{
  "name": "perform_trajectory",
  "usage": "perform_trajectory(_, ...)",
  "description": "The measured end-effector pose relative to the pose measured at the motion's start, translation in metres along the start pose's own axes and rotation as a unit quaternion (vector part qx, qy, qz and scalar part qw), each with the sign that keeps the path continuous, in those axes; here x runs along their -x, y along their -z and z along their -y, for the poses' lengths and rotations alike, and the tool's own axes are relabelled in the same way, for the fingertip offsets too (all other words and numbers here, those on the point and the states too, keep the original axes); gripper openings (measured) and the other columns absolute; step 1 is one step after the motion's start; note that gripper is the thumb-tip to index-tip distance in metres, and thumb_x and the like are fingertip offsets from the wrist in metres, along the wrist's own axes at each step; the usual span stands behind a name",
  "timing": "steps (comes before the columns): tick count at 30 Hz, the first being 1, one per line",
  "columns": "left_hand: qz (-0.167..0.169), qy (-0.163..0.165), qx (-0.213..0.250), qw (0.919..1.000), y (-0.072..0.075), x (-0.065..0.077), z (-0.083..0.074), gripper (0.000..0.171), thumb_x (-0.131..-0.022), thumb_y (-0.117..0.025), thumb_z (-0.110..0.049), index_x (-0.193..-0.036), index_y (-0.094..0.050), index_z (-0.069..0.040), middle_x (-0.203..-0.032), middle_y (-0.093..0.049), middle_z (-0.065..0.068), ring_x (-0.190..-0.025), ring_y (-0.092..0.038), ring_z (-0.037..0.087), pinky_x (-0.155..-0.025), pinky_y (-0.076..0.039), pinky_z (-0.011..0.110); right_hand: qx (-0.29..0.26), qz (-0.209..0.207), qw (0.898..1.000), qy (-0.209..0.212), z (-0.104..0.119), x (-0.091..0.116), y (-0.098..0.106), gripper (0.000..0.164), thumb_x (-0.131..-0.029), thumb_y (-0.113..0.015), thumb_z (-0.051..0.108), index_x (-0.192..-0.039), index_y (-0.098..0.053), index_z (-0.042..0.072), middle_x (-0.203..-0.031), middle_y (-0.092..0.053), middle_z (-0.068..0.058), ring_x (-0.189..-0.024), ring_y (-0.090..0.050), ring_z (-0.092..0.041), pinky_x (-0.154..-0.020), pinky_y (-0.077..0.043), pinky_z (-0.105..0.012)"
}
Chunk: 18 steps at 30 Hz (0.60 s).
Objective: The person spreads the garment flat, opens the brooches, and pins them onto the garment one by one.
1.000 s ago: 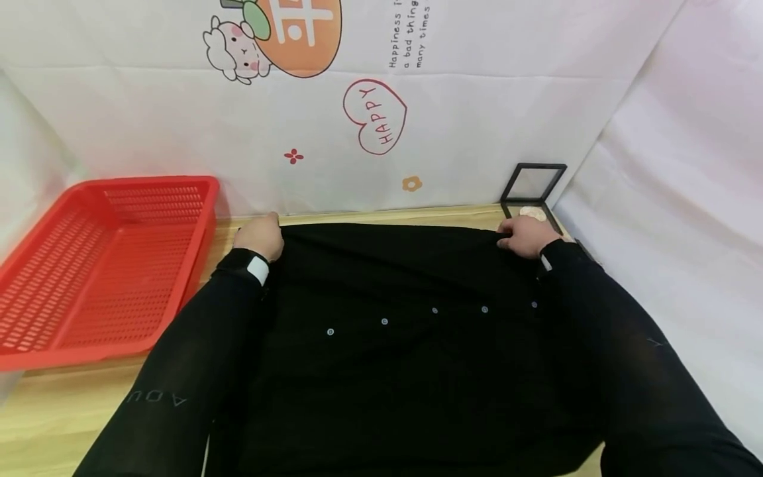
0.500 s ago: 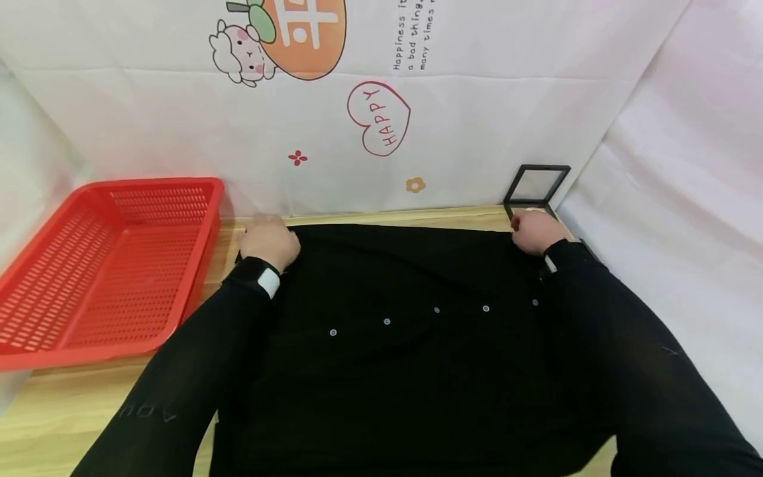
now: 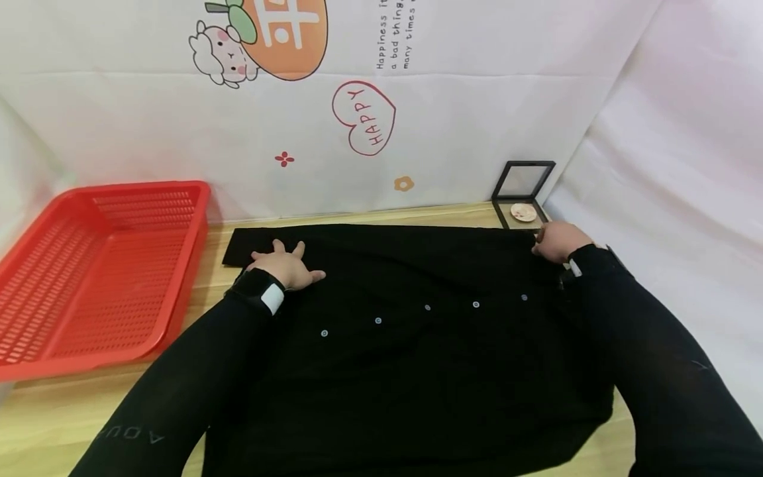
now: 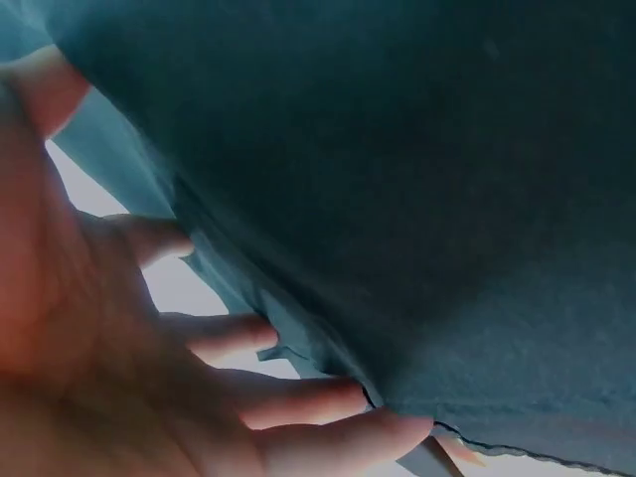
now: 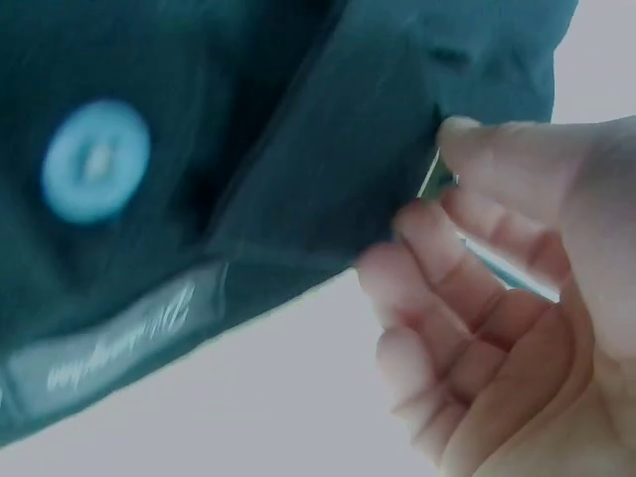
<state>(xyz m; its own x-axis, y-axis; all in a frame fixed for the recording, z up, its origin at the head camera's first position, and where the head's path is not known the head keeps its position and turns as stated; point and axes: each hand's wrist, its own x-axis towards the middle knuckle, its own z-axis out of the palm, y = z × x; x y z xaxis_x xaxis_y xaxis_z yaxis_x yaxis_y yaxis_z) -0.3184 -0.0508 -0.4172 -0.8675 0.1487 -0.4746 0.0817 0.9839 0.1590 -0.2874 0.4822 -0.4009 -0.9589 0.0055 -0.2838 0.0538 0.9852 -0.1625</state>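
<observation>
A black button-up shirt lies spread over the table, its row of pale buttons running sideways across the middle. My left hand rests on its upper left part with fingers spread, near a dark flap that sticks out leftward. In the left wrist view those extended fingers lie along a fabric edge. At the upper right corner, my right hand pinches the shirt. The right wrist view shows thumb and curled fingers at a folded corner of cloth, beside a button and a label with white lettering.
A red plastic basket stands on the left of the wooden table. Behind the right hand is an open black-framed box with a round pale disc inside. A printed white sheet hangs along the back.
My left hand has let go of the shirt's upper left edge, moved toward me and spread its fingers, uncovering the flap. My right hand has shifted rightward, and the round disc shows again.
</observation>
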Motion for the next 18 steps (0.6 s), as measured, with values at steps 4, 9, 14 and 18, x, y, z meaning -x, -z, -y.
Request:
perform_trajectory(4, 0.008, -0.002, -0.001, 1.0, 0.001, 0.002, 0.004, 0.092, -0.095, -0.043, -0.069, -0.161, -0.003, -0.02, -0.159, 0.012, 0.029, -0.13, 0.009, 0.072, -0.098, -0.01, 0.081, -0.046, 0.074, 0.996, -0.035, -0.012, 0.008, 0.006, 0.04, -0.1, -0.055, 0.034, -0.071, -0.055, 0.007, -0.065, -0.047, -0.004, -0.059, -0.046, -0.022, -0.065, -0.039, -0.042)
perform_trajectory(9, -0.001, -0.007, 0.0, 1.0, 0.003, 0.003, 0.01, 0.091, -0.096, -0.041, -0.07, -0.161, -0.002, -0.019, -0.159, 0.014, 0.028, -0.127, 0.01, 0.074, -0.097, -0.012, 0.082, -0.12, 0.129, 0.982, -0.065, -0.018, 0.015, 0.005, 0.039, -0.098, -0.062, 0.036, -0.079, -0.057, 0.002, -0.073, -0.054, -0.007, -0.062, -0.052, -0.021, -0.06, -0.044, -0.036)
perform_trajectory(14, 0.006, -0.008, 0.002, 0.9999, 0.001, 0.004, 0.013, 0.092, -0.096, -0.041, -0.07, -0.161, -0.001, -0.018, -0.159, 0.014, 0.029, -0.127, 0.008, 0.075, -0.096, -0.018, 0.081, -0.146, 0.155, 0.975, -0.058, -0.022, 0.015, -0.005, 0.039, -0.099, -0.061, 0.036, -0.071, -0.056, 0.009, -0.068, -0.054, -0.005, -0.055, -0.05, -0.016, -0.056, -0.045, -0.032)
perform_trajectory(18, 0.003, -0.012, 0.005, 0.9999, 0.001, 0.003, 0.011, 0.092, -0.096, -0.042, -0.069, -0.161, -0.002, -0.018, -0.159, 0.013, 0.029, -0.127, 0.007, 0.075, -0.096, -0.019, 0.081, -0.145, 0.159, 0.975, -0.052, -0.03, 0.019, -0.007, 0.04, -0.104, -0.053, 0.031, -0.072, -0.055, 0.008, -0.068, -0.055, -0.006, -0.054, -0.049, -0.016, -0.059, -0.045, -0.034)
